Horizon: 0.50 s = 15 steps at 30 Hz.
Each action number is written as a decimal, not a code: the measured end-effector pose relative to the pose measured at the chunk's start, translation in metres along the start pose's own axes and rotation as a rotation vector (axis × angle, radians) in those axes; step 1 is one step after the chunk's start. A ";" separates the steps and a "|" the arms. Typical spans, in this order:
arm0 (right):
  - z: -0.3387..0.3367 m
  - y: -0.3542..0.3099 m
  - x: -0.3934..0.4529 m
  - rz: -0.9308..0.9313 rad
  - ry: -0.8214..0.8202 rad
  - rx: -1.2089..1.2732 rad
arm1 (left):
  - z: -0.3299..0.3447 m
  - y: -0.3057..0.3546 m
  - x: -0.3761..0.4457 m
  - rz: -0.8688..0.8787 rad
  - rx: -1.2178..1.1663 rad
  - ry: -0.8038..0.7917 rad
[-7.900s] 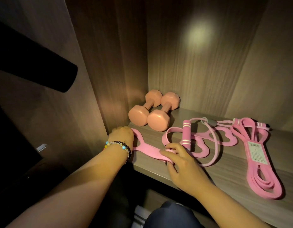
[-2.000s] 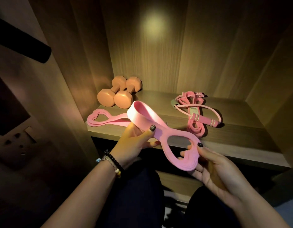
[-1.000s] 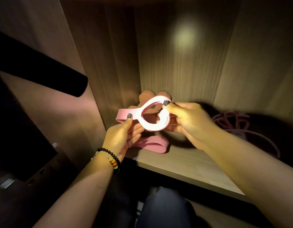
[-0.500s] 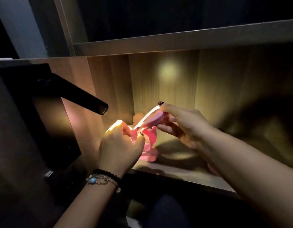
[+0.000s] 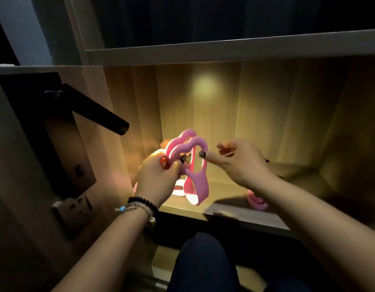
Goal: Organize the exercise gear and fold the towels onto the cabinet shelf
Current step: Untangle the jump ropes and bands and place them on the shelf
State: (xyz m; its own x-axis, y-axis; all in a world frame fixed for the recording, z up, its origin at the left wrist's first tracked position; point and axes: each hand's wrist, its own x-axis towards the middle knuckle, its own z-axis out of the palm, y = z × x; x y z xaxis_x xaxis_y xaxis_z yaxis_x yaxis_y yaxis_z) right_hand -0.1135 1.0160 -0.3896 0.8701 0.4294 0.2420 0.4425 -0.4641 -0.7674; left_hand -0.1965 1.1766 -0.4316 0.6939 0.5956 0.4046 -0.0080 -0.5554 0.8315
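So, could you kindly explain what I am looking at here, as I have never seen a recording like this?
There is no machine here. A person wears a camera on the head, so the one picture looks forward and down at their own two bare hands in front of an open wooden cabinet. The left hand, with bracelets at the wrist, holds a pink stretch band with heart-shaped loops, folded over and hanging down to the shelf. The right hand touches the band with a fingertip; its picture is blurred, so I cannot tell its grip. Another pink band lies on the shelf behind the right arm. A black bar juts out at the left.
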 end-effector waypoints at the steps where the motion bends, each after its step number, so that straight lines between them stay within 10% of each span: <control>1: 0.006 0.010 -0.002 -0.020 -0.077 -0.079 | -0.001 -0.001 0.001 -0.046 -0.063 -0.015; 9: 0.084 0.078 0.014 0.116 -0.348 0.336 | 0.004 -0.013 0.027 -0.497 -0.645 0.028; 15: 0.105 0.091 0.052 0.110 -0.243 0.544 | 0.020 -0.059 0.071 -0.535 -0.681 0.155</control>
State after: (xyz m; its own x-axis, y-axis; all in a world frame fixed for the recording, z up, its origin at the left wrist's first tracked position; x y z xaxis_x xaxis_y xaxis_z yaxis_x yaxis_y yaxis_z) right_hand -0.0507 1.0775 -0.5094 0.8013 0.5961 0.0509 0.1229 -0.0807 -0.9891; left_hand -0.1320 1.2398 -0.4594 0.6222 0.7766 -0.0984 -0.1719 0.2582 0.9507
